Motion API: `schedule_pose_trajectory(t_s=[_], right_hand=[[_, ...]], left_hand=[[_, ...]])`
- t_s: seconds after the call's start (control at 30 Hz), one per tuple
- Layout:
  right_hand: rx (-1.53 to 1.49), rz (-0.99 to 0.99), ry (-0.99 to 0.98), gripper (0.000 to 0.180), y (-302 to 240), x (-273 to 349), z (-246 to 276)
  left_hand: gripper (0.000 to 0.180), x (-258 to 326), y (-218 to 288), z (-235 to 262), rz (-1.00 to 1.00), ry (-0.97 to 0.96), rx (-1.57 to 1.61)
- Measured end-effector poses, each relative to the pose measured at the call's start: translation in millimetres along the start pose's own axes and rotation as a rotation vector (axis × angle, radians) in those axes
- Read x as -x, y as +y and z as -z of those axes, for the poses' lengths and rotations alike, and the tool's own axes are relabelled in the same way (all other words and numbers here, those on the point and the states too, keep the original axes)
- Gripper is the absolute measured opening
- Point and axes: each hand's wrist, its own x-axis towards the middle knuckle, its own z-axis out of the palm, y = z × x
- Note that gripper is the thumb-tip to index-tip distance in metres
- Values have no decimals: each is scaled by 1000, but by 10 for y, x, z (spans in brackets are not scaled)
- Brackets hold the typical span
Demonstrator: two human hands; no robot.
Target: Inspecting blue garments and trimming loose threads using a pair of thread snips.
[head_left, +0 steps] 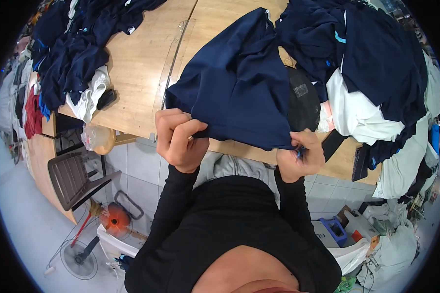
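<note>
A light-brown wooden table (pixel 137 73) with a dark seam between its panels carries a heap of navy fabric garments (pixel 76 58) at left, beside a crumpled white cloth (pixel 95 93). A smooth navy fabric garment (pixel 239 93) spreads over the middle; another navy pile (pixel 386 53) and white fabric (pixel 359 115) lie at right.

A small blue thing (pixel 299 154) in the right hand (pixel 305 155) — mostly hidden by fingers, I can't name it. The navy garment (pixel 234 97) covers part of a black piece (pixel 304 111); the left clothes heap (pixel 76 56) runs past the top edge.
</note>
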Motion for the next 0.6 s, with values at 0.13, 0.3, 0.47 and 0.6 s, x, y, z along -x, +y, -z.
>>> schedule_pose_trajectory(t_s=[0.13, 0.3, 0.47, 0.6], right_hand=[[46, 26, 86, 45, 4, 5, -22], [13, 25, 58, 54, -20, -28, 20], [51, -23, 28, 54, -49, -14, 13], [130, -80, -92, 54, 116, 5, 117]], left_hand=[[39, 53, 33, 84, -5, 75, 25], [39, 39, 19, 67, -29, 102, 24], [40, 180, -8, 136, 72, -46, 16], [38, 630, 23, 251, 413, -564, -7]])
